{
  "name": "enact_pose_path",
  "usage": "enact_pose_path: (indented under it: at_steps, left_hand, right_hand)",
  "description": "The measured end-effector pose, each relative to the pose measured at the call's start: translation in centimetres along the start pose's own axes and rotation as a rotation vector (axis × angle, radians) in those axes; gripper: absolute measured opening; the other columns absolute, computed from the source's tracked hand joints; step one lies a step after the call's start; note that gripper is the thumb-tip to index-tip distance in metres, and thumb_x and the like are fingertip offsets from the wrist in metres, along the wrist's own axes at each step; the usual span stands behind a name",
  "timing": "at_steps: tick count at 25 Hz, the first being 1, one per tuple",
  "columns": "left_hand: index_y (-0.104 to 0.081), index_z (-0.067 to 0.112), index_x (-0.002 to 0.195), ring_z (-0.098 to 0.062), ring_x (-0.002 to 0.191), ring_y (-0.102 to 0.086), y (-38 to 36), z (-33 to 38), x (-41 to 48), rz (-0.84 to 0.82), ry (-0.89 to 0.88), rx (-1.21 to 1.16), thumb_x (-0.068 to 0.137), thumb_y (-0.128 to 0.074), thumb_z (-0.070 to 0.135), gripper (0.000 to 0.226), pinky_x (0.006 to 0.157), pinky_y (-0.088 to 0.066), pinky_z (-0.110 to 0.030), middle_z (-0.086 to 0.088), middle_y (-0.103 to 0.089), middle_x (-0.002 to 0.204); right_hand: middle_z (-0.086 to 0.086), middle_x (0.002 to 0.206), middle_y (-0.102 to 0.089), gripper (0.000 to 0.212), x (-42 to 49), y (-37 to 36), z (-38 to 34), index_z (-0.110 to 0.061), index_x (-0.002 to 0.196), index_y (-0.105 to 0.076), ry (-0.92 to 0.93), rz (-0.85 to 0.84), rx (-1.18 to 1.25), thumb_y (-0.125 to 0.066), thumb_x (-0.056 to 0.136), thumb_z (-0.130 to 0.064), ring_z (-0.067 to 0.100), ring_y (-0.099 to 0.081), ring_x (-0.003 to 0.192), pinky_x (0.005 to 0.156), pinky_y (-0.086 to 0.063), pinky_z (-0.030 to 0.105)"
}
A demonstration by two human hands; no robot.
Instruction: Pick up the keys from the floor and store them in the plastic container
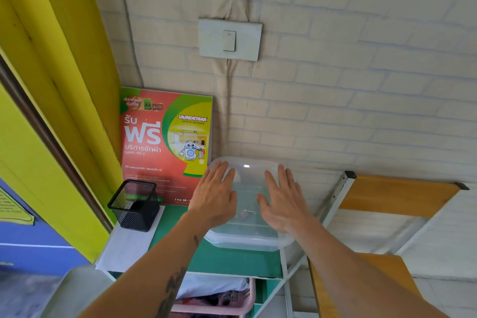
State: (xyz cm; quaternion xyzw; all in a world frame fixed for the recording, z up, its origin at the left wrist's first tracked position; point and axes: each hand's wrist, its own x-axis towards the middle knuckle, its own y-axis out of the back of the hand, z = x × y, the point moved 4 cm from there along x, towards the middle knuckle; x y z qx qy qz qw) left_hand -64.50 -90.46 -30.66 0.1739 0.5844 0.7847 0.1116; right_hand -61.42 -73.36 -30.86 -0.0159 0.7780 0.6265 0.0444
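green shelf top (227, 261) | plastic container (247, 240) | black mesh cup (134, 208) | white paper (126, 248) | poster (165, 144)

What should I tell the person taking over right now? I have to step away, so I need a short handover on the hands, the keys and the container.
Left hand: open, flat, palm down on the lid of the plastic container.
Right hand: open, flat on the same lid, on its right side.
Container: on the green shelf top, against the wall, right of the black mesh cup.
Keys: a small metallic item shows through the clear lid between the hands, probably the keys.
Done: keys appear to be inside, lid on top.
Left: press the lid and check that it is sealed all round; the picture cannot confirm that.
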Motion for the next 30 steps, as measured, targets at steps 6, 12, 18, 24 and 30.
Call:
enact_pose_path:
  at_steps: [6, 12, 18, 24, 30]
  left_hand:
    - [-0.027, 0.010, 0.150, -0.026, 0.151, -0.006, -1.2, -0.6, 0.0, -0.014, 0.012, -0.009, 0.093, -0.029, 0.038, 0.064, 0.122, 0.000, -0.035, -0.013, -0.015, 0.162]
    - [-0.030, 0.012, 0.149, -0.026, 0.150, -0.015, -1.9, -0.8, 0.6, -0.007, 0.029, 0.055, 0.088, -0.027, 0.040, 0.067, 0.122, -0.009, -0.037, -0.012, -0.022, 0.161]
    - [-0.032, 0.015, 0.148, -0.023, 0.150, -0.017, -1.6, -0.6, 0.5, -0.009, 0.050, 0.042, 0.086, -0.029, 0.039, 0.066, 0.122, -0.012, -0.035, -0.009, -0.024, 0.161]
    - [-0.035, 0.015, 0.146, -0.023, 0.149, -0.018, -0.5, -0.4, 0.2, -0.039, 0.066, 0.005, 0.089, -0.038, 0.033, 0.060, 0.121, -0.016, -0.036, -0.008, -0.027, 0.159]
    - [-0.045, 0.009, 0.135, -0.029, 0.136, -0.037, 3.4, 1.5, 0.8, -0.153, 0.054, 0.151, 0.092, -0.036, 0.028, 0.047, 0.113, -0.032, -0.039, -0.012, -0.043, 0.145]
  right_hand:
    - [0.009, 0.163, 0.025, 0.076, 0.3, -1.7, 0.8, -0.022, 0.157, 0.008, 0.011, 0.001, -0.031, -0.022, 0.098, -0.059, 0.023, 0.024, 0.149, 0.123, 0.001, 0.046]
    - [0.009, 0.163, 0.024, 0.078, 0.8, -2.1, 0.9, -0.021, 0.157, 0.008, 0.006, 0.003, -0.073, -0.022, 0.096, -0.060, 0.023, 0.024, 0.149, 0.124, -0.002, 0.044]
    - [0.010, 0.163, 0.025, 0.078, 0.6, -2.1, 0.6, -0.022, 0.156, 0.010, -0.007, -0.019, -0.090, -0.019, 0.095, -0.061, 0.024, 0.026, 0.149, 0.124, -0.001, 0.044]
    - [0.011, 0.164, 0.021, 0.076, 0.2, -1.0, 0.2, -0.021, 0.157, 0.005, -0.015, -0.097, -0.065, -0.024, 0.097, -0.058, 0.026, 0.023, 0.150, 0.123, -0.002, 0.048]
    - [0.007, 0.167, 0.001, 0.071, -0.1, 4.1, -0.8, -0.017, 0.157, -0.009, -0.032, -0.134, -0.010, -0.031, 0.100, -0.052, 0.028, 0.002, 0.153, 0.121, -0.013, 0.047]
